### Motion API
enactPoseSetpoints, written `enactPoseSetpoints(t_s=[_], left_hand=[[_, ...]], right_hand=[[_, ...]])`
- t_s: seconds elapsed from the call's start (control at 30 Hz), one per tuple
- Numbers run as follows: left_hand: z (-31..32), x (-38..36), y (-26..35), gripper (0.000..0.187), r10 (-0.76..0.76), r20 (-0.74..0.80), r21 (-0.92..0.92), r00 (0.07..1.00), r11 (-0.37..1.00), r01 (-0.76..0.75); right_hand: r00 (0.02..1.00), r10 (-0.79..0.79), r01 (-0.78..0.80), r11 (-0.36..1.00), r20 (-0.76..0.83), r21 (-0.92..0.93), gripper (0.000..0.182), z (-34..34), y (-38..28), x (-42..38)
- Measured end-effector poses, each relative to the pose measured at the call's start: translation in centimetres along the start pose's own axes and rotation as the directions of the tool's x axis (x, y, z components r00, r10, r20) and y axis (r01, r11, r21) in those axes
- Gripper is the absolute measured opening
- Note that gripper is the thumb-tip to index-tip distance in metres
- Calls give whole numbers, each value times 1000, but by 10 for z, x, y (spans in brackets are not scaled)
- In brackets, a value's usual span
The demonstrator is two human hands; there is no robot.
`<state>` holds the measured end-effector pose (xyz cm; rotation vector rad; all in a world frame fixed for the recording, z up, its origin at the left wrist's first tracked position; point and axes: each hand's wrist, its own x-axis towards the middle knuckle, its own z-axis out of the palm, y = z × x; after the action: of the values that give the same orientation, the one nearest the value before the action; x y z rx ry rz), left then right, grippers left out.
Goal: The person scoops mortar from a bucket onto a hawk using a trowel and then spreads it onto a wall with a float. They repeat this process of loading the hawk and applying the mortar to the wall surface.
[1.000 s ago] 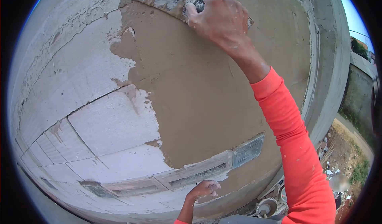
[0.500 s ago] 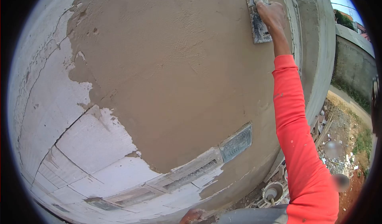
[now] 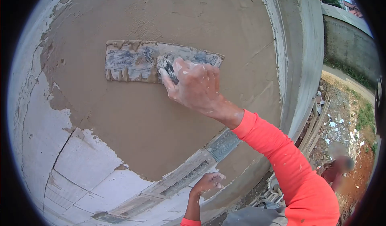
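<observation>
My right hand [image 3: 197,83] is wrapped round the handle of a long, flat plastering trowel [image 3: 130,61]. The trowel lies lengthwise, nearly level, against wet brown plaster [image 3: 140,121] on the wall. Grey smears cover its back, and thick plaster clings along its edges. Lower down, my left hand [image 3: 209,182] hovers in front of the wall with fingers loosely bent and apart, holding nothing that I can see. Plaster whitens the fingers of both hands.
Bare pale blocks [image 3: 88,157] border the plaster at lower left. A patterned vent block [image 3: 224,145] sits below it. A concrete column edge [image 3: 307,57] rises at right. Below lie planks [image 3: 315,123], a bucket [image 3: 274,182] and rubble. Another person [image 3: 335,171] is at lower right.
My right hand has brought the trowel down and left from the upper right, turning it from upright to nearly level. My left hand has risen from the bottom edge. Another person's body now shows below.
</observation>
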<state>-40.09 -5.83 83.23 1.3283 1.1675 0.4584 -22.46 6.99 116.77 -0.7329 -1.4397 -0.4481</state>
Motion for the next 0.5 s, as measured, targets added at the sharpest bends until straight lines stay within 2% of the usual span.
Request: enactPoseSetpoints(t_s=[0.07,0.13,0.23,0.27,0.3,0.37,0.4,0.43,0.5], left_hand=[[2,-1,-12,30,-58,15,18,998,998,58],[7,-14,-37,29,-174,-6,12,985,985,174],[23,-24,-84,28,-277,-5,-16,961,961,277],[31,-24,-98,28,-303,4,-27,953,953,303],[42,-20,-109,28,-294,14,-124,956,948,294],[67,-17,-83,28,-245,47,-140,968,958,249],[79,-6,-71,28,-203,60,-151,977,966,210],[89,10,-71,28,-186,77,-114,979,974,194],[111,32,-79,29,-188,112,-43,976,980,194]], right_hand=[[982,172,-178,980,-73,-89,34,-5,29,46],[931,330,-347,933,-157,-97,38,-10,79,81],[773,618,-632,770,-145,-91,50,-36,163,105],[735,647,-677,717,-203,-166,52,-40,197,107],[693,670,-721,650,-264,-240,54,-45,228,95],[650,707,-756,565,-279,-331,58,-75,264,51],[620,731,-783,554,-285,-283,57,-94,262,20],[613,708,-790,556,-352,-257,55,-100,291,-31],[537,808,-843,527,-244,-108,46,-135,285,-131]])
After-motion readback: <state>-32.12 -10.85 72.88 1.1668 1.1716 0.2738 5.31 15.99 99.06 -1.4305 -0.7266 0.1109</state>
